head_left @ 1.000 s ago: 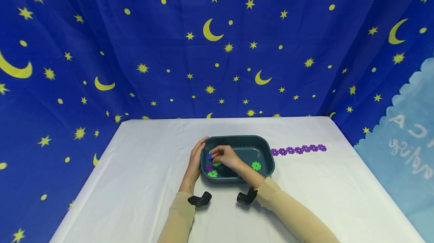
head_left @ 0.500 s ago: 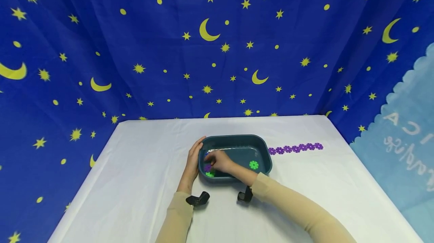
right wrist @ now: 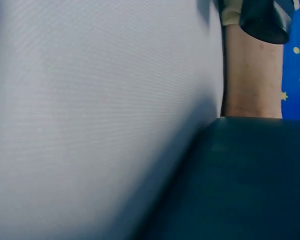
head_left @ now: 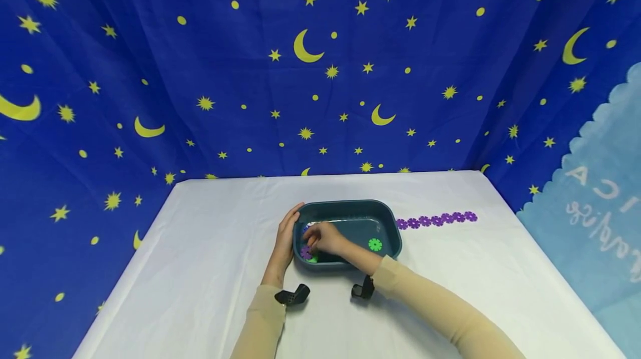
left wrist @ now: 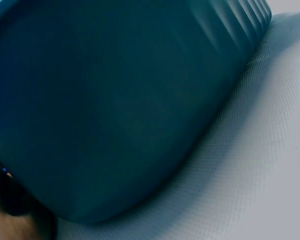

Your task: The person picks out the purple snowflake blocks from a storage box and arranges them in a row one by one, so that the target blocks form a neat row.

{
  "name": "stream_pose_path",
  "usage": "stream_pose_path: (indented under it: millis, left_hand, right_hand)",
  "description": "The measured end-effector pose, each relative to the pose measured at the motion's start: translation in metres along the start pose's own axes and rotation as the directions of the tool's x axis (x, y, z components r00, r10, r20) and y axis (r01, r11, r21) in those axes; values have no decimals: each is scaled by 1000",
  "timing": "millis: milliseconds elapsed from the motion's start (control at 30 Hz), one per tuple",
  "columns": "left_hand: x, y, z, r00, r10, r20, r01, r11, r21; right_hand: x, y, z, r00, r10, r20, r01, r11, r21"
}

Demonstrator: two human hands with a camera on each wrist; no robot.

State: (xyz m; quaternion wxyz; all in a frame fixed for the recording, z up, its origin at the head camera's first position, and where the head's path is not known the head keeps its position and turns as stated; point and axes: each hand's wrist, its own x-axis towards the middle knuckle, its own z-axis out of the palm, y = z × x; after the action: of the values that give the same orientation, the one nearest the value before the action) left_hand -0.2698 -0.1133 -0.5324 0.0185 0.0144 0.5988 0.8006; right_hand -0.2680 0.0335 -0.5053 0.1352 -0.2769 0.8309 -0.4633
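Observation:
A dark teal tub (head_left: pixel 350 263) stands on the table, its outer wall filling much of the left wrist view. My left hand (head_left: pixel 286 236) rests along the tub's left side, fingers straight against the wall. Inside the tub is my right hand (head_left: pixel 325 237), fingers bent down at the left end. Right at its fingertips lies a purple snowflake disc (head_left: pixel 306 252), overlapping a green one (head_left: pixel 312 259). I cannot tell whether the fingers pinch the purple disc. Blue and white bits (head_left: pixel 307 227) show behind the fingers, partly hidden. Another green snowflake disc (head_left: pixel 375 244) lies at the tub's right.
A row of several purple snowflake discs (head_left: pixel 437 220) runs rightward from the tub's right side on the white tablecloth (head_left: pixel 200 270). Black wrist cameras (head_left: pixel 294 295) sit on both wrists. A blue curtain (head_left: pixel 250 69) with stars and moons hangs behind the table.
My right hand has moved slightly lower, from the blue disc toward the purple one. The purple disc has shifted slightly toward the front and now covers more of the green one. The left hand stays at the tub.

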Motion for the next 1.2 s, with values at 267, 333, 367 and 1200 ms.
stream_pose_path:
  millis: [267, 333, 367, 1200]
  left_hand:
    - [-4, 5, 0, 999, -26, 33, 27, 1000, -13]
    - [-8, 11, 3, 999, -30, 43, 31, 999, -8]
    - [-8, 11, 3, 999, -26, 45, 26, 1000, -4]
    - [0, 1, 3, 1000, -26, -4, 27, 998, 52]
  right_hand:
    - [-27, -40, -20, 979, 159, -129, -122, 960, 254]
    - [-28, -31, -23, 971, 172, -166, -114, 943, 314]
    - [-28, -26, -24, 968, 176, -181, -105, 932, 346]
    - [-75, 17, -135, 597, 404, -693, 84, 828, 555]
